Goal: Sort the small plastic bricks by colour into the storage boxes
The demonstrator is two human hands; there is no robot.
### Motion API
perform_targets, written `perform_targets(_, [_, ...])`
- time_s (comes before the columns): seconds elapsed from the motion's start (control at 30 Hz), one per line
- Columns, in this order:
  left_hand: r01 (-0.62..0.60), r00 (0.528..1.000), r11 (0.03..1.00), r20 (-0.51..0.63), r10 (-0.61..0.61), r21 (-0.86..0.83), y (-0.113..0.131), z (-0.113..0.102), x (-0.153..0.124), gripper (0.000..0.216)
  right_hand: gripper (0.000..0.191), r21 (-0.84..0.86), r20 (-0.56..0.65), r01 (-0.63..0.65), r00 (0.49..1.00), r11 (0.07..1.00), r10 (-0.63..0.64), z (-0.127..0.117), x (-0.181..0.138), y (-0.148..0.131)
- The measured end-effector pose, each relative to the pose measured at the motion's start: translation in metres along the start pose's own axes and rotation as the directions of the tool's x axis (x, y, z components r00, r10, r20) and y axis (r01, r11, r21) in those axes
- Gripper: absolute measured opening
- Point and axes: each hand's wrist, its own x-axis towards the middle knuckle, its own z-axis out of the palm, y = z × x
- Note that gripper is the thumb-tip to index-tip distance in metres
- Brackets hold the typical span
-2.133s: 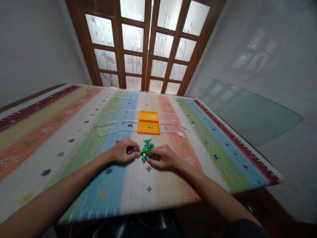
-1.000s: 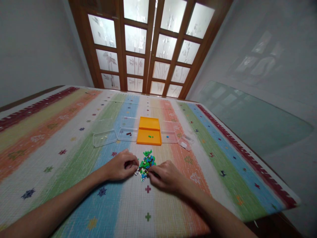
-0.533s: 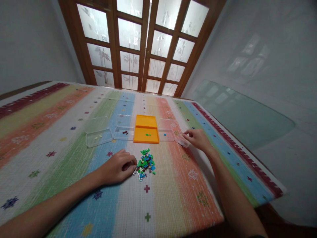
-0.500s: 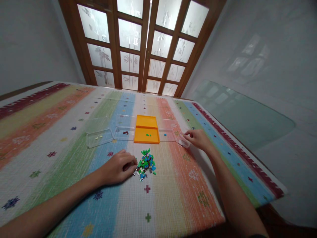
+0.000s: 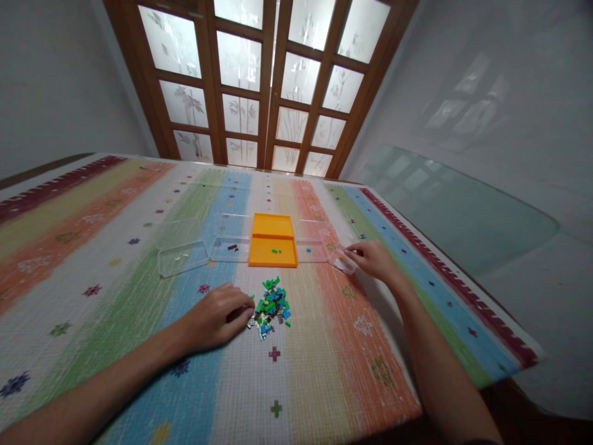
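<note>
A small heap of tiny green, blue and dark bricks (image 5: 271, 305) lies on the striped table mat (image 5: 115, 290). My left hand (image 5: 215, 316) rests just left of the heap, fingers curled, fingertips at its edge; what they hold is hidden. My right hand (image 5: 374, 259) is stretched out to the far right, fingers pinched at the rim of a small clear box (image 5: 343, 260). An orange open box (image 5: 273, 241) with a green piece inside stands behind the heap.
Three clear open boxes flank the orange one: one at far left (image 5: 182, 250), one beside it (image 5: 230, 238) with a dark piece, one to the right (image 5: 311, 242). Wooden glazed doors (image 5: 266, 80) rise behind. The table's right edge (image 5: 445, 284) drops beside a glass panel.
My right hand left the brick heap and reached out to the small clear box at the far right, where it stays. My left hand has stayed beside the heap.
</note>
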Motion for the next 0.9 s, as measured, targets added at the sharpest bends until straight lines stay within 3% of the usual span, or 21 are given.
perform_targets(0.1, [0.007,1.0,1.0,-0.006,-0.007,-0.001,0.001,-0.001,0.001,0.019,0.037,0.147,-0.182,-0.013,0.983,0.989,0.04,-0.005,-0.009,-0.007])
perform_targets(0.2, [-0.005,1.0,1.0,-0.024,0.006,0.007,0.002,-0.002,0.001,0.019,0.039,0.301,-0.251,0.086,0.968,0.95,-0.008,0.002,-0.018,-0.03])
perform_targets(0.33, [-0.064,0.995,0.996,-0.068,0.067,0.055,0.003,-0.001,0.0,0.019,0.032,0.39,-0.161,0.303,0.952,0.87,-0.26,0.023,-0.026,-0.077])
perform_targets(0.5, [-0.115,0.985,0.985,-0.112,0.13,0.132,0.007,-0.001,-0.001,0.019,0.024,0.436,0.039,0.401,0.886,0.806,-0.462,0.035,-0.028,-0.119])
perform_targets(0.73, [-0.144,0.97,0.972,-0.166,0.176,0.188,0.009,-0.001,-0.002,0.019,0.029,0.406,0.104,0.415,0.864,0.814,-0.492,0.042,-0.021,-0.131])
perform_targets(0.9, [-0.15,0.972,0.971,-0.153,0.179,0.187,0.007,0.002,-0.003,0.019,0.034,0.452,0.097,0.362,0.888,0.815,-0.449,0.05,-0.029,-0.132])
